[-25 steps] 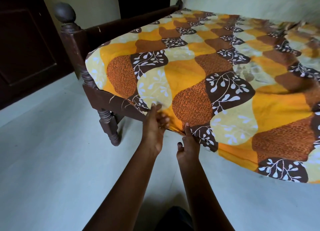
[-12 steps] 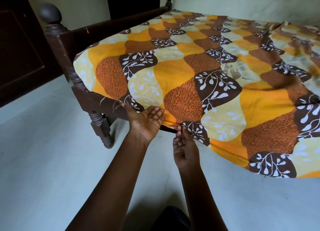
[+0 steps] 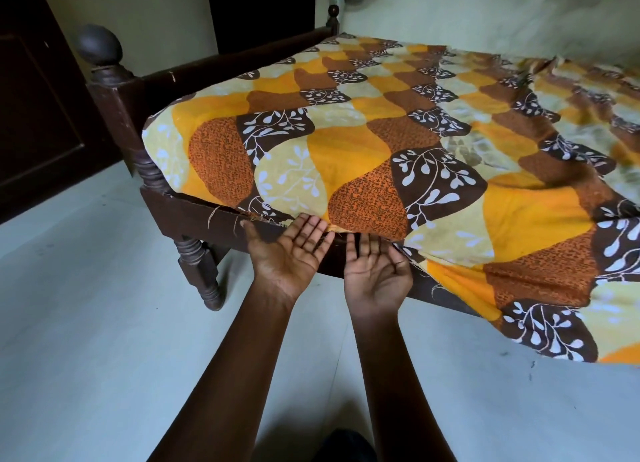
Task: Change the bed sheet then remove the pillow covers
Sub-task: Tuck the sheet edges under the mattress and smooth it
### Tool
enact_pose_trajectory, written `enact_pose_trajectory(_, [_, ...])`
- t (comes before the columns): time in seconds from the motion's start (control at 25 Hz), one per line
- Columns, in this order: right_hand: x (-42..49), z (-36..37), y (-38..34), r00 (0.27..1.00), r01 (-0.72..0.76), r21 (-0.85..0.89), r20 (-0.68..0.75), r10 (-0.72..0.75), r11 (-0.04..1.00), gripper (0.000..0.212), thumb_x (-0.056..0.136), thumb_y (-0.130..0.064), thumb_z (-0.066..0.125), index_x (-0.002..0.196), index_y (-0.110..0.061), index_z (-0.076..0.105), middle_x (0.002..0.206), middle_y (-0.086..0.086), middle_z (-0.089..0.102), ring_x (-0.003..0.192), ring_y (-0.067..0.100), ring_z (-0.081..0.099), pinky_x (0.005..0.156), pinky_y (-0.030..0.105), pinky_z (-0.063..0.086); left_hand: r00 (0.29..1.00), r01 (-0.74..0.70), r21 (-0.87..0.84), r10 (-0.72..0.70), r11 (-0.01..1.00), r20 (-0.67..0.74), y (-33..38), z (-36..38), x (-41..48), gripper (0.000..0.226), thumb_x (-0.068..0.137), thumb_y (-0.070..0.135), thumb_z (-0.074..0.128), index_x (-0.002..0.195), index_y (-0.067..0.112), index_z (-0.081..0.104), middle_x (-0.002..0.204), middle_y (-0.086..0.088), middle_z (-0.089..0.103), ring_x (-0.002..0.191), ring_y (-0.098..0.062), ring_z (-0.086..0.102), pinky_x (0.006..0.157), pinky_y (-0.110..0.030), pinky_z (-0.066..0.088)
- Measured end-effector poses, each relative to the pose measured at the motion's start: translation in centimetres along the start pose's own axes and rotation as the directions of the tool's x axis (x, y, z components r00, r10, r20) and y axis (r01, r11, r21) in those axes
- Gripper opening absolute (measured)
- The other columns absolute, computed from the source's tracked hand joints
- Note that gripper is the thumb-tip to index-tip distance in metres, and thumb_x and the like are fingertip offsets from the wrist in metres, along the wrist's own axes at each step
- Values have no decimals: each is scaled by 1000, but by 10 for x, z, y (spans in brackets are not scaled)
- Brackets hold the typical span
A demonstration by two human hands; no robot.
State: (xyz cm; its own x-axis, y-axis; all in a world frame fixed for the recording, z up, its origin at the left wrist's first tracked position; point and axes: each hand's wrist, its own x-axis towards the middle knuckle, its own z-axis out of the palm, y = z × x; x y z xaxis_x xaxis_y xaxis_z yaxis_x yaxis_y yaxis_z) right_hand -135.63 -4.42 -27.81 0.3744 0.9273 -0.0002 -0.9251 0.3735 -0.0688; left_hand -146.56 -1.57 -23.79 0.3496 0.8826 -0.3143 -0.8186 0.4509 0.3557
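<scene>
Both the left hand point(image 3: 291, 253) and the right hand point(image 3: 375, 271) are held palm-up, fingers straight, fingertips pressed to the hem of the bed sheet point(image 3: 381, 156) at the side rail point(image 3: 194, 215); the sheet is laid over the bed, tucked near the corner post point(image 3: 114, 91) but hung loose to the right, so tucking is judged partly done; pillow covers are yet to be removed, no pillows being seen; a dark door point(image 3: 34, 98) stands behind the post.

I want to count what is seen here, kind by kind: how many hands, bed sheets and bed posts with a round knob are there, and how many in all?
Hands: 2, left hand and right hand
Bed sheets: 1, the patterned bed sheet
Knobbed bed posts: 2, near post and far post
Total: 5
</scene>
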Motion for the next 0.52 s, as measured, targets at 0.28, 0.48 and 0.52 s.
enact_pose_trajectory(0.28, [-27, 11, -4, 940, -152, -268, -337, 55, 951, 33, 94, -4, 34, 121, -3, 53, 115, 17, 59, 123, 30, 50, 99, 39, 40, 950, -179, 41, 184, 983, -253, 9, -16, 1, 53, 96, 52, 29, 106, 7, 55, 123, -13, 55, 119, -26, 53, 95, -37, 43])
enact_pose_trajectory(0.48, [-32, 12, 17, 958, -139, -231, -278, 72, 963, 41, 100, -10, 25, 139, -7, 38, 144, 14, 43, 131, 25, 43, 101, 40, 37, 964, -261, -159, 248, 952, -96, 24, -19, 4, 88, 87, 71, 21, 142, 2, 29, 146, -22, 33, 136, -36, 32, 109, -52, 27])
enact_pose_trajectory(0.52, [-27, 13, 19, 958, -144, -215, -275, 82, 966, 40, 99, -13, 29, 137, -7, 39, 142, 13, 44, 133, 24, 41, 102, 40, 36, 969, -246, -157, 237, 956, -74, 26, -19, 5, 93, 85, 74, 18, 143, 2, 25, 147, -23, 30, 136, -38, 30, 107, -56, 25])
